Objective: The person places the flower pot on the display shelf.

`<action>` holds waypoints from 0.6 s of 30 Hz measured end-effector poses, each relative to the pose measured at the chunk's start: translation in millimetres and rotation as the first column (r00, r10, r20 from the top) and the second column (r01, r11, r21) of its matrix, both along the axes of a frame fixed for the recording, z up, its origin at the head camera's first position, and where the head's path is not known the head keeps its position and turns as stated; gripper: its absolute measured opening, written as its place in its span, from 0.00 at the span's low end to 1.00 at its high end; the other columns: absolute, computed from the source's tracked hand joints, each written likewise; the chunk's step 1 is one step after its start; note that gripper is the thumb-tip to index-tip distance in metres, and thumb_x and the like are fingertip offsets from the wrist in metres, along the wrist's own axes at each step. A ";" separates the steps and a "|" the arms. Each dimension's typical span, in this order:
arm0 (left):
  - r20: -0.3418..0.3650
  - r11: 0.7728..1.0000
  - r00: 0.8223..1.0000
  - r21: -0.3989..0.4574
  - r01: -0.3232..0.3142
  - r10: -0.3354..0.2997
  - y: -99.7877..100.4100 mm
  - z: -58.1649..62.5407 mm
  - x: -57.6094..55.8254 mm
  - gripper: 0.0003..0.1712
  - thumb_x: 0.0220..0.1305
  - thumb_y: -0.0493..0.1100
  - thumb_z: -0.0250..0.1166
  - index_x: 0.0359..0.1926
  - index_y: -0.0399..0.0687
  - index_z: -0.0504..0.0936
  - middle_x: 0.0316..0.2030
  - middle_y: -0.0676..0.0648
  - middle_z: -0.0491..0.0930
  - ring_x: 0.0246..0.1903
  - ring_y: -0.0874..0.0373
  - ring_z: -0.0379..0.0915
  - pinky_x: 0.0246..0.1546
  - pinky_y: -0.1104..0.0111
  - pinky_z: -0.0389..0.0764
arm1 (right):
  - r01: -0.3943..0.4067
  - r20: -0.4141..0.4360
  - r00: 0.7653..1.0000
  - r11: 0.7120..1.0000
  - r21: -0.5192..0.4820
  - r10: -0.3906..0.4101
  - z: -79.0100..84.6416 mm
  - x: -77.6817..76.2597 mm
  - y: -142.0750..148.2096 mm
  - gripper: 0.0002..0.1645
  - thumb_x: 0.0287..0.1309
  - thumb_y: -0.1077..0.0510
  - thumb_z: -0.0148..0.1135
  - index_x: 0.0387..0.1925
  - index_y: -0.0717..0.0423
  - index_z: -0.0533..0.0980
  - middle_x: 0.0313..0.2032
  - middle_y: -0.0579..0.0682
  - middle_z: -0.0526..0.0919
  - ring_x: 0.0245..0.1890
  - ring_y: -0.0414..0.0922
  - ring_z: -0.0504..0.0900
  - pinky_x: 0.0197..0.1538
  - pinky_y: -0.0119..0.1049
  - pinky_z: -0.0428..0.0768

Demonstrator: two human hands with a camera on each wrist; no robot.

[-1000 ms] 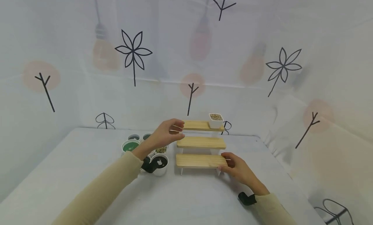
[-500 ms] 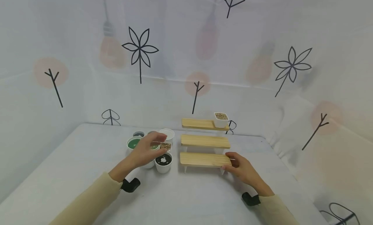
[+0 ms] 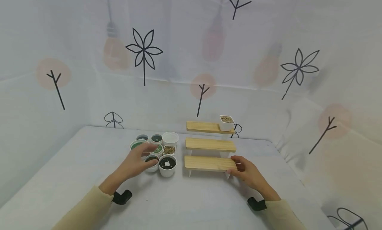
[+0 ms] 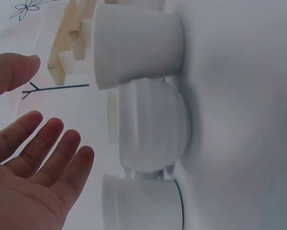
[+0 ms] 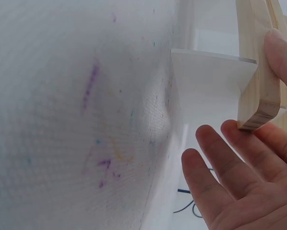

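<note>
My left hand [image 3: 135, 161] hovers over the left side of a cluster of white pots, thumb apart from the fingers, holding nothing. In the left wrist view its fingers [image 4: 74, 163] are spread beside a ribbed white pot [image 4: 153, 124] and a smooth white pot [image 4: 138, 45]. My right hand [image 3: 247, 173] grips the right end of the lowest board of a three-tier wooden shelf stand [image 3: 209, 163]. The right wrist view has the thumb [image 5: 281, 57] on the board's face and fingertips at its end. A square white pot [image 3: 226, 125] of tan granules stands on the top tier.
In the cluster, a round pot with dark filling [image 3: 167, 167] is in front, a square granule pot [image 3: 169, 150] behind it and a white-lidded pot [image 3: 170, 138] at the back. White cloth [image 3: 191, 203] covers the table; a printed curtain [image 3: 179, 57] hangs behind.
My left hand has moved left and down from beside the upper tiers to the pots, uncovering several of them. The right hand stays at the lowest board. The view has shifted slightly.
</note>
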State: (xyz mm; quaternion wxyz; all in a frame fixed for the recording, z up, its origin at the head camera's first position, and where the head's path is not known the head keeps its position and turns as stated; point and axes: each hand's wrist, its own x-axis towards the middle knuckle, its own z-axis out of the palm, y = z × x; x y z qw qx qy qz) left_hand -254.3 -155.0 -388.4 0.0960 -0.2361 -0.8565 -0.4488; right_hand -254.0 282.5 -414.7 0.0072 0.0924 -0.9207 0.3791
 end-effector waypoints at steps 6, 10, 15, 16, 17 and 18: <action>0.042 0.994 0.999 -0.108 -0.020 0.025 -4.5 -6.4 0.3 0.32 0.52 0.43 0.73 0.57 0.39 0.74 0.54 0.41 0.75 0.54 0.43 0.72 0.55 0.53 0.74 | 0.008 0.003 1.000 1.000 0.004 -0.008 -0.2 0.7 -1.7 0.42 0.53 0.41 0.68 0.62 0.58 0.66 0.61 0.63 0.70 0.54 0.58 0.77 0.51 0.48 0.79; 0.050 0.984 0.997 -0.173 -0.045 0.055 -4.7 -8.6 -0.2 0.32 0.51 0.44 0.73 0.57 0.40 0.75 0.54 0.43 0.75 0.53 0.45 0.72 0.54 0.53 0.75 | 0.007 0.009 1.000 1.000 0.003 -0.007 -0.5 1.7 -2.3 0.43 0.53 0.41 0.67 0.63 0.60 0.66 0.61 0.63 0.70 0.54 0.58 0.77 0.51 0.48 0.79; 0.052 0.979 0.996 -0.197 -0.056 0.068 -4.7 -9.6 -0.6 0.33 0.49 0.43 0.74 0.57 0.39 0.75 0.53 0.42 0.75 0.53 0.45 0.72 0.53 0.53 0.74 | 0.007 0.002 1.000 1.000 0.010 -0.007 -0.7 1.9 -1.8 0.42 0.53 0.41 0.68 0.62 0.59 0.66 0.61 0.63 0.70 0.54 0.58 0.77 0.51 0.49 0.79; 0.054 0.979 0.996 -0.195 -0.056 0.067 -4.9 -10.1 -0.9 0.33 0.49 0.43 0.74 0.57 0.38 0.75 0.53 0.41 0.75 0.53 0.45 0.72 0.53 0.53 0.74 | 0.009 0.001 1.000 1.000 0.011 -0.009 -0.6 1.4 -1.8 0.42 0.53 0.41 0.68 0.62 0.58 0.66 0.61 0.63 0.70 0.54 0.58 0.77 0.52 0.49 0.79; 0.054 0.979 0.996 -0.196 -0.055 0.067 -5.2 -10.7 -1.5 0.33 0.49 0.42 0.74 0.57 0.38 0.75 0.53 0.41 0.75 0.53 0.45 0.72 0.53 0.53 0.75 | 0.011 0.002 1.000 1.000 0.011 -0.011 -0.4 1.1 -2.0 0.41 0.53 0.41 0.68 0.62 0.58 0.67 0.61 0.63 0.70 0.54 0.58 0.77 0.52 0.49 0.79; 0.055 0.978 0.996 -0.199 -0.057 0.069 -5.5 -11.5 -2.1 0.33 0.49 0.42 0.74 0.57 0.37 0.74 0.53 0.41 0.75 0.53 0.45 0.72 0.53 0.53 0.75 | 0.012 0.003 1.000 1.000 0.010 -0.012 -0.3 0.6 -2.3 0.41 0.53 0.41 0.68 0.62 0.58 0.67 0.61 0.63 0.70 0.54 0.58 0.77 0.52 0.49 0.79</action>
